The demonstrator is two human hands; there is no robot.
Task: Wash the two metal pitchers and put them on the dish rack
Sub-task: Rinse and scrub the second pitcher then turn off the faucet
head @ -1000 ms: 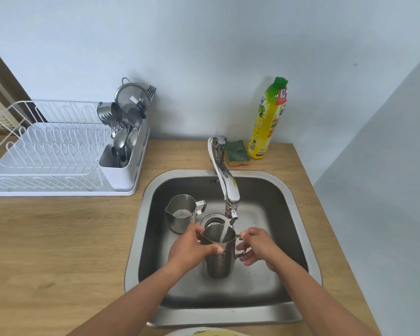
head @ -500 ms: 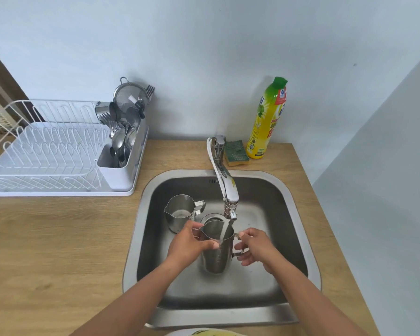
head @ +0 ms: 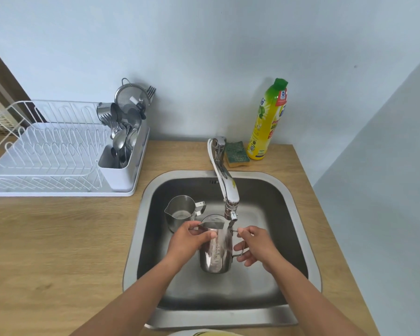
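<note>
Tall metal pitcher [head: 216, 255], gripped by left hand [head: 187, 241], handle pinched by right hand [head: 257, 246], now raised nearer the faucet [head: 226, 180] stream: rinsing underway.

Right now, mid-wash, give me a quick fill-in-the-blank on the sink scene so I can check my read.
1. The left hand and right hand grip the near pitcher under the running ____.
2. The far pitcher stands ____ in the sink, touched by neither hand.
3. The dish rack stands to the ____ of the sink.

Missing words: faucet; upright; left.
</note>
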